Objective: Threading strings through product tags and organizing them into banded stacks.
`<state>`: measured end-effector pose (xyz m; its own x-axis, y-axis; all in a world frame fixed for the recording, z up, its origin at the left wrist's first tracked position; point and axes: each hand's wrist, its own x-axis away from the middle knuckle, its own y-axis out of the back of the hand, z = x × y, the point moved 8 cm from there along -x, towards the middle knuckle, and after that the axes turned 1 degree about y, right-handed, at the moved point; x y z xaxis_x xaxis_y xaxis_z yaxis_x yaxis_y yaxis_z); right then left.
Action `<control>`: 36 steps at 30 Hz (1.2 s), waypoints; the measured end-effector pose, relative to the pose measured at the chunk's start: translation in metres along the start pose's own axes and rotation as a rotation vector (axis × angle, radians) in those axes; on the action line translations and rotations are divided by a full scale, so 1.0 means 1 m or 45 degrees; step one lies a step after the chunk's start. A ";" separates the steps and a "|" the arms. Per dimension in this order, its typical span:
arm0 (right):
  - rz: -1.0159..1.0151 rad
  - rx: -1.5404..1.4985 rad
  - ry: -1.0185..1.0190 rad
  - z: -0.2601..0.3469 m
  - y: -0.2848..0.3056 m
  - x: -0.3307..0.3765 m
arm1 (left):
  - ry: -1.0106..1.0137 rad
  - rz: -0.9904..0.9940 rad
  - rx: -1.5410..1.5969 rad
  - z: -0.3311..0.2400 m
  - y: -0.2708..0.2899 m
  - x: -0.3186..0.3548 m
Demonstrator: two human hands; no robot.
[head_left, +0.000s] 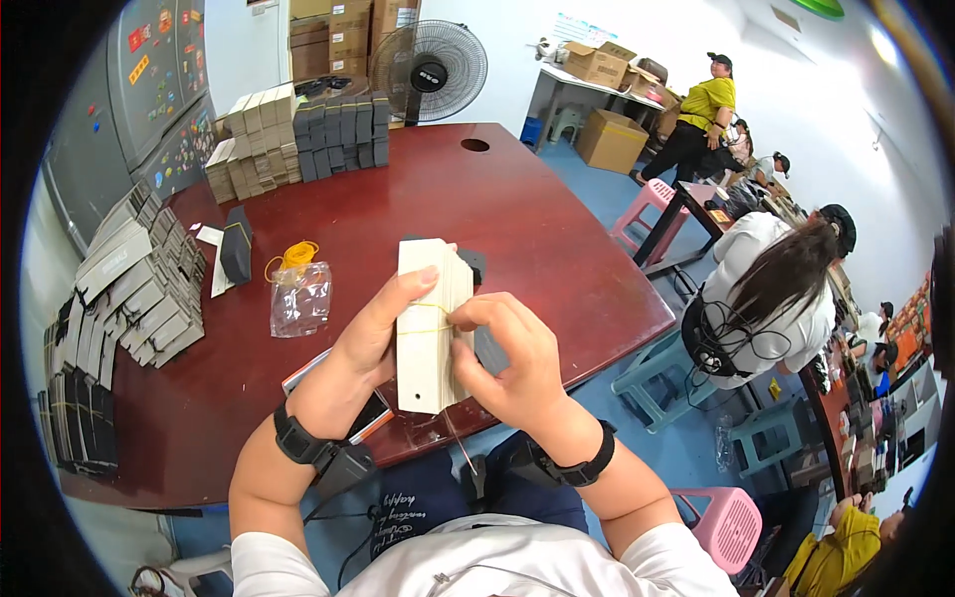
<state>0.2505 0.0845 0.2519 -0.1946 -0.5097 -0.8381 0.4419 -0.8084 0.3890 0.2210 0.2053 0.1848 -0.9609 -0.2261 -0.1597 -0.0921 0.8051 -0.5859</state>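
Above the near edge of the table, my left hand (373,323) grips a thick stack of cream card tags (422,368), its thumb on the front face. The stack stands roughly upright, and a small dark hole shows near its lower end. A thin yellow rubber band (423,331) crosses the middle of the stack. At the right side, my right hand (512,358) has its fingers curled in a pinch where the band comes round the edge. Under my hands, a dark grey piece (487,348) is partly hidden.
Yellow rubber bands (296,257) and a clear plastic bag (301,300) lie on the red table (537,229). Banded card bundles are piled at left (149,279) and far left, beside dark grey bundles (343,134). A fan (428,72) stands behind. Several people sit or stand at right, near stools.
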 end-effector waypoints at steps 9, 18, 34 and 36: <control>0.367 -0.364 -0.059 -0.016 -0.008 -0.002 | -0.068 -0.026 -0.116 -0.005 -0.006 -0.003; 0.436 -0.516 -0.152 -0.006 -0.020 0.003 | -0.119 0.010 -0.179 -0.017 -0.009 0.000; 0.503 -0.385 0.045 0.003 -0.024 0.012 | -0.322 -0.251 -0.249 -0.032 0.017 -0.002; 0.440 -0.335 0.111 0.007 -0.024 0.011 | -0.305 -0.266 -0.191 -0.033 0.017 -0.002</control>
<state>0.2318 0.0963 0.2354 0.0734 -0.7011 -0.7092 0.6780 -0.4864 0.5511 0.2125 0.2376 0.2012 -0.8305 -0.5023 -0.2408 -0.3346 0.7955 -0.5053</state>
